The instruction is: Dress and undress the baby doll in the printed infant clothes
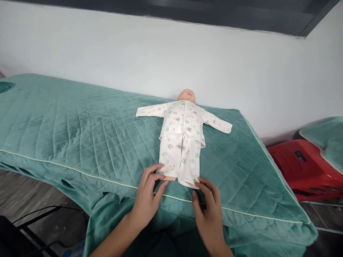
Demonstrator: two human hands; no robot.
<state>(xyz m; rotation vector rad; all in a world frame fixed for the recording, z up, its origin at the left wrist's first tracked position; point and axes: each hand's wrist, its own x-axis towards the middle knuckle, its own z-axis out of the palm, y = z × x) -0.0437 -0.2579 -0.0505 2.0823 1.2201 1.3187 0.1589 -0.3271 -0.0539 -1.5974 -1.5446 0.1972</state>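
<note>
A baby doll point(185, 95) lies on its back, dressed in a white printed baby shirt point(174, 119) and matching baby pants point(170, 153). Both shirt sleeves stretch out sideways. At the pant leg on the left, my left hand point(147, 194) has its fingers closed around the hem. Its thumb is beside the doll's foot point(170, 178), which pokes out a little below that hem. My right hand point(209, 201) pinches the outer corner of the other pant leg's hem; no foot shows there. The doll's hands are not visible.
A green quilted cover point(107, 132) with pale piping drapes over the bed and hangs off its front edge. A white wall point(120, 53) rises right behind. On the right stands a red plastic object point(302, 164) with green cloth over part of it.
</note>
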